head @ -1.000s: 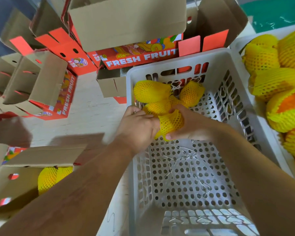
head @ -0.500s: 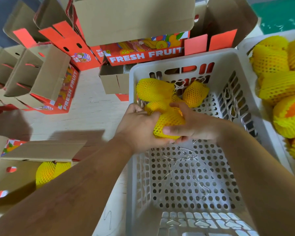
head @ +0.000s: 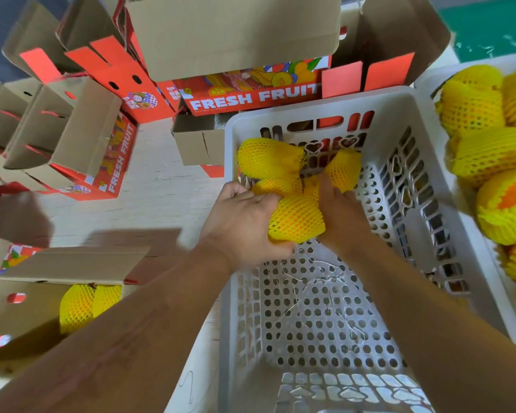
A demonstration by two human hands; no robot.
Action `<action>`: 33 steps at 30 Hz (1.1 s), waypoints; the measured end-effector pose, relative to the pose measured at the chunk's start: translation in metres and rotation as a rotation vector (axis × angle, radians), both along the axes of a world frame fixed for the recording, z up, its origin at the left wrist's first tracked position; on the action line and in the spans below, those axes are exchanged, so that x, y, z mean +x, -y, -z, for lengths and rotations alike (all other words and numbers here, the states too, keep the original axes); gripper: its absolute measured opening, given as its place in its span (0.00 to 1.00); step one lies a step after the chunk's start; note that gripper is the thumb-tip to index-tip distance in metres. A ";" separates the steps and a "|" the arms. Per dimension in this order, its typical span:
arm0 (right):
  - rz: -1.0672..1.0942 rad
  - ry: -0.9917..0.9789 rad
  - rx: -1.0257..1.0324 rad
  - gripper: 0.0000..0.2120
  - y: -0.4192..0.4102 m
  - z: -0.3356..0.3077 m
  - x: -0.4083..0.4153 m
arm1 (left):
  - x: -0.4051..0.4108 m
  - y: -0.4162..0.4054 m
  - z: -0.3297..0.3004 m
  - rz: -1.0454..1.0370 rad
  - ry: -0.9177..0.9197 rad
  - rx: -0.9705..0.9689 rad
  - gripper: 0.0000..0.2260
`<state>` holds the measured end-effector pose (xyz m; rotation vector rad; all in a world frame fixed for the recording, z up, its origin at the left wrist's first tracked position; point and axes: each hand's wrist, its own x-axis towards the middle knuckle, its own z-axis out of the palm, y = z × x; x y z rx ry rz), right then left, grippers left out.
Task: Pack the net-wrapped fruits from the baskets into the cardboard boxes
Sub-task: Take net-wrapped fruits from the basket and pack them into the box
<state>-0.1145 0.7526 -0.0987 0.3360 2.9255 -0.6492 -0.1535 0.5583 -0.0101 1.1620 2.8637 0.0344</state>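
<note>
My left hand (head: 242, 225) and right hand (head: 340, 213) closed their grip around one net-wrapped fruit (head: 295, 222) above the grey basket (head: 319, 323).

One view only: a head-worn wide-angle camera, looking forward and steeply down from above the person's arms. Both forearms enter from the near edge and converge toward frame centre, where the left hand (head: 245, 222) and right hand (head: 343, 213) sit close to the lens. The white perforated basket (head: 319, 338) fills the near centre and right. A second basket (head: 423, 81) is cut off by the right edge. The worktop (head: 149, 198) and open cardboard boxes (head: 81, 150) occupy the left and far parts. Straight edges bow toward the frame borders. No second view shares the scene.
</note>
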 end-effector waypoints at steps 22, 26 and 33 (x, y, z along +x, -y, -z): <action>0.502 -0.222 -0.810 0.08 0.085 -0.142 0.118 | 0.040 0.061 -0.007 -0.084 0.722 0.892 0.32; 0.497 -0.401 -0.958 0.10 0.191 -0.149 0.119 | 0.059 0.152 -0.029 -0.150 0.922 1.160 0.29; 0.426 -0.462 -1.052 0.16 0.369 -0.135 0.090 | 0.060 0.331 -0.025 -0.480 0.996 1.422 0.29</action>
